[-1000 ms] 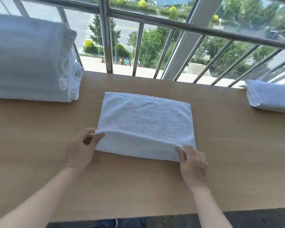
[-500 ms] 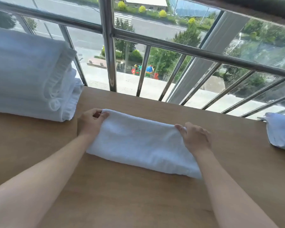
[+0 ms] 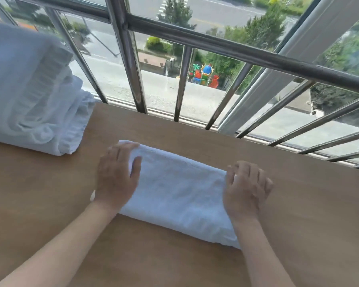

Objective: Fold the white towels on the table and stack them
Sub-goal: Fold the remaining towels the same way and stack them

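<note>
Here, the relation that matters runs along one slanted line. At the upper left of the frame sits the stack of folded towels (image 3: 31,90), its rolled edges facing the middle of the surface (image 3: 309,214). Just right of it and lower in the frame is the left hand (image 3: 116,177). It lies flat on the left end of the white towel (image 3: 180,191), fingers straight and pointing toward the window bars (image 3: 131,65), with the thumb spread out over the cloth. It presses and does not grip.

The towel is a narrow folded band in the centre of the frame. Its long axis slants from its left end, higher in the frame and near the stack, down to its right end at the lower centre-right.

The right hand (image 3: 247,189) rests on that right end. Its fingers are loosely bent, its knuckles are up, and its fingertips sit near the far edge. No cloth shows pinched between them, so it reads as relaxed and pressing.

Each hand caps one end, and both forearms come in from the bottom of the frame. Judging by this, the band probably needs one more fold across its length. After that comes a carry to the upper left, and the left hand is much the nearer one to the stack.
</note>
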Demonstrator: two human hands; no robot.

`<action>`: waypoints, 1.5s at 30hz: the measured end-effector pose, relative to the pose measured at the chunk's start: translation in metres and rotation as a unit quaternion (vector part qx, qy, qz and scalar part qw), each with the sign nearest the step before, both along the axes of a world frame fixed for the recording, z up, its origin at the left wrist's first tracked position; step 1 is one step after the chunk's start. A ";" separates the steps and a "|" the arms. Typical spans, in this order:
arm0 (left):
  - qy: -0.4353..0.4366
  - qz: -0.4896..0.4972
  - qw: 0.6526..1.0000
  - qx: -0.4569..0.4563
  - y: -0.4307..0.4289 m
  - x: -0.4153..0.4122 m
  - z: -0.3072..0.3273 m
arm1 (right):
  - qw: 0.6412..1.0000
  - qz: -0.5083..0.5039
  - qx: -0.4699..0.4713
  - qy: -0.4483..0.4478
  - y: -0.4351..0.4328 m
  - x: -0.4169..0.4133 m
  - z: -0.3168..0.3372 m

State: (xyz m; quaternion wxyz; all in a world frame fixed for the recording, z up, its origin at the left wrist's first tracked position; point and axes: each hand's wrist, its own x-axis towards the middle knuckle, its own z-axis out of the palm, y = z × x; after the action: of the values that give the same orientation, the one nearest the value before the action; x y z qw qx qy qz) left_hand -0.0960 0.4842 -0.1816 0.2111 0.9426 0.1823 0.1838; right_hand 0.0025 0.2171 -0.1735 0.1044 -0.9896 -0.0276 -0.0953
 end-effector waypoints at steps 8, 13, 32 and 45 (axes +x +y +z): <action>0.197 -0.168 0.963 0.074 -0.070 -0.013 -0.024 | 0.979 0.141 0.001 0.147 0.047 -0.069 -0.027; 0.252 -0.096 0.958 0.095 -0.025 -0.018 -0.030 | 0.981 0.066 -0.039 0.176 0.000 -0.059 -0.033; 0.248 0.135 0.939 -0.196 -0.029 -0.015 0.007 | 0.946 -0.158 0.162 0.232 0.015 -0.070 0.008; -0.005 0.021 0.962 -0.274 0.038 -0.040 0.139 | 0.930 0.011 0.342 0.133 0.173 -0.105 0.157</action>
State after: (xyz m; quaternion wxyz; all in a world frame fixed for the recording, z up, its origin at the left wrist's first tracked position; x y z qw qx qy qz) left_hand -0.1360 0.5218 -0.0429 0.4581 0.8440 0.2439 0.1356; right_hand -0.1029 0.3900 -0.0166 0.4406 -0.8970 0.0101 0.0345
